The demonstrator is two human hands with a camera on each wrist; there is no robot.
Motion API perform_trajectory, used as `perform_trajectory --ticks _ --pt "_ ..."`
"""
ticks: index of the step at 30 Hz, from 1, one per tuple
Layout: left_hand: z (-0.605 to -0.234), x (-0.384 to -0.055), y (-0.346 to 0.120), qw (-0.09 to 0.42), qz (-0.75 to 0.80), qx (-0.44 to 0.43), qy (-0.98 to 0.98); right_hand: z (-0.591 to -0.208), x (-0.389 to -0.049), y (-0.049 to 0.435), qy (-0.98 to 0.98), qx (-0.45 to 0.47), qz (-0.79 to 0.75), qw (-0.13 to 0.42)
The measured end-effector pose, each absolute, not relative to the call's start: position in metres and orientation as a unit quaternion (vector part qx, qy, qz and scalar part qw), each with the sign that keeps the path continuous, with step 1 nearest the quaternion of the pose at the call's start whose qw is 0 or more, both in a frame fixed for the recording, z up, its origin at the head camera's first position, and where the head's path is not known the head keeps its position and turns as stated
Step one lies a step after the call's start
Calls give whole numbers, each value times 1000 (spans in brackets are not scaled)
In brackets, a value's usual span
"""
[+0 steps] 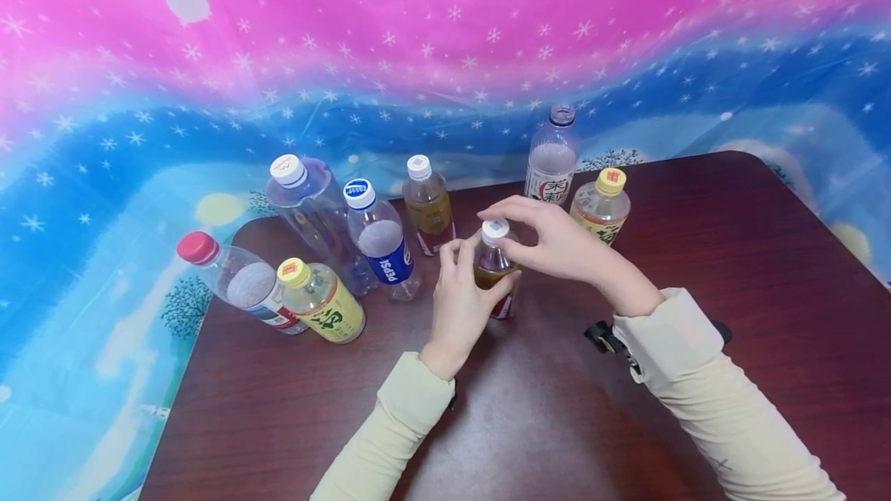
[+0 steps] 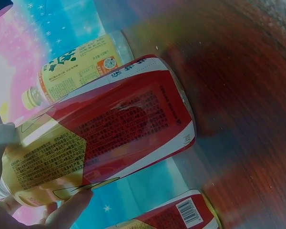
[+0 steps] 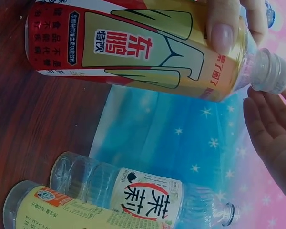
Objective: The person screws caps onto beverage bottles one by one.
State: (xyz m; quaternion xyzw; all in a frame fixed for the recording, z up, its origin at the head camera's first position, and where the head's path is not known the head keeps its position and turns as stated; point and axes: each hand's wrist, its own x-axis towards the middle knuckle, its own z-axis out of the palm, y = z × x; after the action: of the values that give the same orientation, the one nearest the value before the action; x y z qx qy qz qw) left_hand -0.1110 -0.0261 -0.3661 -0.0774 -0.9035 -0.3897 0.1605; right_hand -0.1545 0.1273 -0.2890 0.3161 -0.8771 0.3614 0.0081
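Note:
A golden-and-red drink bottle (image 3: 133, 47) with a white cap (image 3: 272, 71) stands upright at the middle of the table. Around its upper body curl the fingers and thumb of my left hand (image 1: 458, 304), gripping it. My right hand (image 1: 560, 242) comes over from the right, thumb and fingers bent about the white cap at its top. The cap sits on the bottle's neck. In the left wrist view the bottle's red label (image 2: 128, 121) with small print faces the camera. From the head, my hands hide much of the bottle.
Left stand a red-capped bottle (image 1: 244, 284), a yellow-label bottle (image 1: 336, 314), a large clear bottle (image 1: 316, 207) and a Pepsi bottle (image 1: 387, 253). A similar golden-red bottle (image 1: 429, 203) is behind. At right are an uncapped clear bottle (image 1: 552, 157) and another yellow-capped bottle (image 1: 600, 207).

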Motion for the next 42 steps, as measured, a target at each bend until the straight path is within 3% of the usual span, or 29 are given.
perform_trajectory --ticks 29,42 --pt "-362 -111 -24 151 -393 -74 -904 -287 -145 116 -889 157 430 20" --pt "-365 -113 -26 173 -378 -67 -907 -294 -136 131 -873 140 467 11"
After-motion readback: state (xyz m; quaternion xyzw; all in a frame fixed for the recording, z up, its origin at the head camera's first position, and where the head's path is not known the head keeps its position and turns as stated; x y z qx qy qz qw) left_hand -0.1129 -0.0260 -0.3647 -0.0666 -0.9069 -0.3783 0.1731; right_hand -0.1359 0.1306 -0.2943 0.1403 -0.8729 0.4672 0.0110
